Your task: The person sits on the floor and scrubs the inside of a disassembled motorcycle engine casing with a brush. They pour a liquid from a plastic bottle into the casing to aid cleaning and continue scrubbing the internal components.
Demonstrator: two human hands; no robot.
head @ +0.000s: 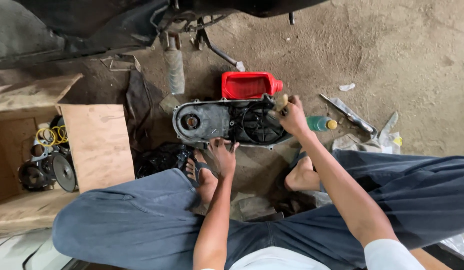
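The left hand rests with spread fingers on the near edge of the grey engine cover, which lies on the concrete floor. The right hand is closed around a small brush at the cover's far right edge. Behind it lies a red bottle.

left hand palm down, fingers spread and pressing, left forearm straight ahead between knees, right hand clenched in a fist grip, right arm extended forward, both bare
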